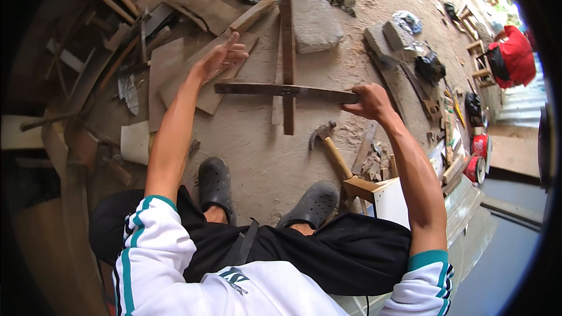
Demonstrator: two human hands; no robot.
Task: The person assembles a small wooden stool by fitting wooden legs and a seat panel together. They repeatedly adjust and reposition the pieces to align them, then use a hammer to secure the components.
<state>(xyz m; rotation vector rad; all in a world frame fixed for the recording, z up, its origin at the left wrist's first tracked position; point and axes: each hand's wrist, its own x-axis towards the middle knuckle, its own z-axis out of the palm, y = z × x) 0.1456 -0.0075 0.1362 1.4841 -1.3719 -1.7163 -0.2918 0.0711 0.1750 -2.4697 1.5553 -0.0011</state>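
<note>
Wooden strip [252,89] has 1 end in right hand [371,102], 1 near left hand [220,61].

Place: a rough woodworking workshop, apparently partly open to the outdoors
Ground: dusty floor [249,140], with pale wood debris [346,118] scattered over it
Timber: loose boards [167,73] heaped along the left, and dark wooden strips [322,92] crossed in the middle
Tool: a claw hammer [335,152] with a wooden handle
Masonry: rough grey blocks [317,26]
Right side: red cans [481,147] and corrugated sheeting [515,105]
Light: bright daylight at upper right
</note>
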